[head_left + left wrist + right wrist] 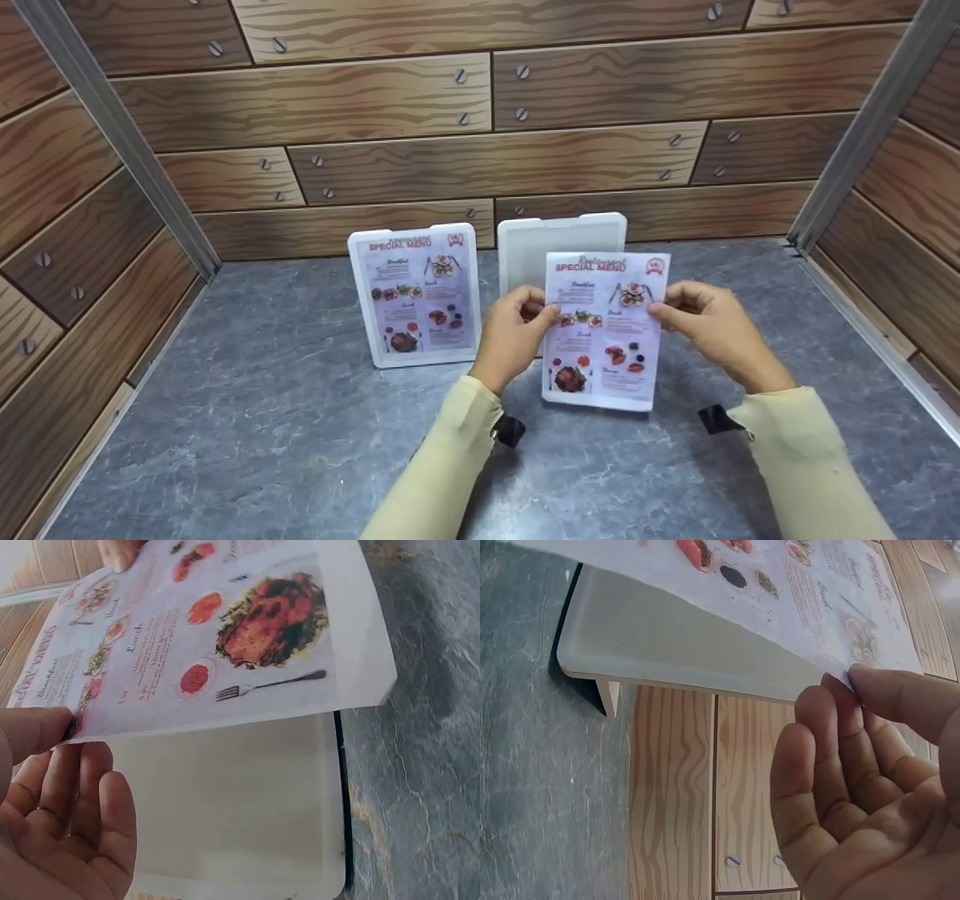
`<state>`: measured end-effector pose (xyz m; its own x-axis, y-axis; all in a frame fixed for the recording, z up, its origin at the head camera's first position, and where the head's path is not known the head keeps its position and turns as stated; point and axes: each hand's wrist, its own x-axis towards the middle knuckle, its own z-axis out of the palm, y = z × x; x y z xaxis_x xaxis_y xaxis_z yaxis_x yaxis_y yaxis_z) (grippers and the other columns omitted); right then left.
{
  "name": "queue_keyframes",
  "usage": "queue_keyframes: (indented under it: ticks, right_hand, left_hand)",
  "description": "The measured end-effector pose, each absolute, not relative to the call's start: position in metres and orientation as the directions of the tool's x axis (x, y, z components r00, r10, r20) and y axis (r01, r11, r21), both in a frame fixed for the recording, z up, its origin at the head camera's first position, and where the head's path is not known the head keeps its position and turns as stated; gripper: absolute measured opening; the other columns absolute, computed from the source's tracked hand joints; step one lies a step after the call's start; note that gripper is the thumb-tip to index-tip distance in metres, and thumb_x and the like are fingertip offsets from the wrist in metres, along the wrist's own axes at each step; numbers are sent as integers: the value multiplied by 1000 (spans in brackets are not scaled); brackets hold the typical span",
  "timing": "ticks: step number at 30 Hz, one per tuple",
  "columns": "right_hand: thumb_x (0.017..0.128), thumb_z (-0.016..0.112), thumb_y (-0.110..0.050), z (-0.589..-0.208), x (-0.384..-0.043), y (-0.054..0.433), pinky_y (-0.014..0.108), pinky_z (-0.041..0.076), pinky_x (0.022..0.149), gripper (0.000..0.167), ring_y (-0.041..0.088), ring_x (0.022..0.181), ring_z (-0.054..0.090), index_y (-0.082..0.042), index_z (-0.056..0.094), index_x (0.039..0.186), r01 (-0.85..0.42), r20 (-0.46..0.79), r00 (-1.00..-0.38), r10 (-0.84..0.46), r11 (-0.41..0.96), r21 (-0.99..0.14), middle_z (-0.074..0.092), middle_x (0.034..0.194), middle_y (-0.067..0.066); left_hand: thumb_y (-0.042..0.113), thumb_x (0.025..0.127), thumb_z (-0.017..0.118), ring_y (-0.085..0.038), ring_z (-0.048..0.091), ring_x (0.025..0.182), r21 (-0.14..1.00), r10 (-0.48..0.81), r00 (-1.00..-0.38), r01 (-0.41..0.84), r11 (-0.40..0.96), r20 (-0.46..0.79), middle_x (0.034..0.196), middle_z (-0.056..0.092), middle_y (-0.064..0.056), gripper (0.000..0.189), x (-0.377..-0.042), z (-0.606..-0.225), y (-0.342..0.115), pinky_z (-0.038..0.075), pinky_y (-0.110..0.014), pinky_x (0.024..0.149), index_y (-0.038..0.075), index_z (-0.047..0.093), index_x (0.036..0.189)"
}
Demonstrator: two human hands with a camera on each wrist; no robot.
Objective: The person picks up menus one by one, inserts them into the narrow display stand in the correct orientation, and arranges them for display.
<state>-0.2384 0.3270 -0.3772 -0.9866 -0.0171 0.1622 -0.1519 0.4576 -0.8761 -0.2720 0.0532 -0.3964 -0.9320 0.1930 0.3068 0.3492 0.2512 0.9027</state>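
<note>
Pinching a printed menu sheet (604, 334) by its side edges, a person's left hand (514, 334) and right hand (712, 326) hold it right of center in the head view, thumbs on the printed face. The sheet partly hides a blank white stand (559, 238) behind it. At center, a second white stand (427, 359) displays a matching menu (416, 300) on the gray marbled table (262, 420).
</note>
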Motion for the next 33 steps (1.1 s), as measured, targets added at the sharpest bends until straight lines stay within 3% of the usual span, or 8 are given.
queue_keyframes:
  ticks: [10,21,33]
  right_hand:
    - [102,67,-15,-373,-239,322,22,55,72,23,7,79,63,8,66,107,-238,271,-962,11,444,-864,69,91,0]
    - [101,69,-17,-372,-237,320,22,56,75,24,9,83,66,5,69,108,-279,295,-955,-28,427,-860,72,96,1]
    - [99,70,-11,-373,-231,303,23,57,70,18,14,76,67,7,69,100,-354,360,-931,-59,392,-849,72,88,1]
  left_hand:
    - [19,99,71,-8,57,74,912,254,-915,364,190,313,82,63,3,9,-266,-399,58,50,-24,69,10,68,97]
    - [25,97,74,-8,57,70,898,245,-922,359,253,299,78,64,5,16,-260,-406,41,49,-25,65,12,68,88]
    - [26,98,73,-8,55,68,886,315,-908,368,282,277,76,63,6,17,-251,-405,16,47,-24,62,15,66,87]
